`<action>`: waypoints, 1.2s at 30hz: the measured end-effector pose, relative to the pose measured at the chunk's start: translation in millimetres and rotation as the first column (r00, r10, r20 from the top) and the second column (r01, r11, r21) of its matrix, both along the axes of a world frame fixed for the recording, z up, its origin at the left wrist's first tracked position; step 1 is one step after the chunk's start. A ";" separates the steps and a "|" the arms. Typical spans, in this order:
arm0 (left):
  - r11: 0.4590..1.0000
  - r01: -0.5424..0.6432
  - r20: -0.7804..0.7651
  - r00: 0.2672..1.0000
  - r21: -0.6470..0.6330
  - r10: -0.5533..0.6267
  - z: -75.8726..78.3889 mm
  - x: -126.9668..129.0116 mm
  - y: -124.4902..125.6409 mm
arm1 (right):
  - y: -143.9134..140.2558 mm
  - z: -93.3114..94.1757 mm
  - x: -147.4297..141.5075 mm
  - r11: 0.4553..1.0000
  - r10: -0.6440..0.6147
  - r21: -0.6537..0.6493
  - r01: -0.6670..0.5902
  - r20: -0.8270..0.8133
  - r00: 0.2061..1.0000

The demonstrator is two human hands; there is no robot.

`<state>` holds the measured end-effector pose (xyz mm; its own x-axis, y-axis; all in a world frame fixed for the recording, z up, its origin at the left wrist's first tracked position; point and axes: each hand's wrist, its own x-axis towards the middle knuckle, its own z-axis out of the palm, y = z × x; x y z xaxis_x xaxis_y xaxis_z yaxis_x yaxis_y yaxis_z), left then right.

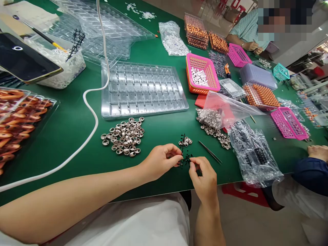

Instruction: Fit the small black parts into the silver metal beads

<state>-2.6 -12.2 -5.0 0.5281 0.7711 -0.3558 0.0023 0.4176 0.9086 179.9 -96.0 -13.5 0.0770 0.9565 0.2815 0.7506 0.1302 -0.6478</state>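
Black plastic parts (185,160) pinched between left hand (160,160), right hand (203,177).

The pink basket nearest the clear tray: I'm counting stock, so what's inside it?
The pink basket holds a loose heap of small silvery pieces. It sits on an orange basket, whose contents are covered and cannot be seen.

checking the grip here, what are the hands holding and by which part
Both hands pinch small black plastic parts at the table edge: the left hand with thumb and fingertips at their left side, the right hand at their right. The exact part gripped is too small to tell.
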 end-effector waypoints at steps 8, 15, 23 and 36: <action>0.987 0.049 -0.067 0.997 0.155 -0.039 0.3 -2.6 -4.2 | 1.5 11.0 -24.6 0.979 -0.107 -0.200 0.040 -0.339 0.935; 0.970 0.089 -0.099 0.993 0.226 -0.068 4.4 -3.8 -3.2 | 4.6 9.4 -27.9 0.969 -0.157 -0.237 0.064 -0.400 0.903; 0.982 0.085 -0.033 0.996 0.167 -0.081 4.7 -4.0 -3.0 | 5.6 10.5 -24.4 0.960 -0.135 -0.279 -0.010 -0.494 0.859; 0.998 0.049 0.043 0.998 0.048 -0.051 3.5 -3.0 2.0 | 7.9 7.9 2.1 0.973 -0.102 -0.224 0.058 -0.190 0.976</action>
<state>-5.6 -10.2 -1.5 0.5805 0.7589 -0.2952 -0.0188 0.3749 0.9269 182.1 -88.1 -5.6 0.1895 0.9811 0.0398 0.6056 -0.0849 -0.7913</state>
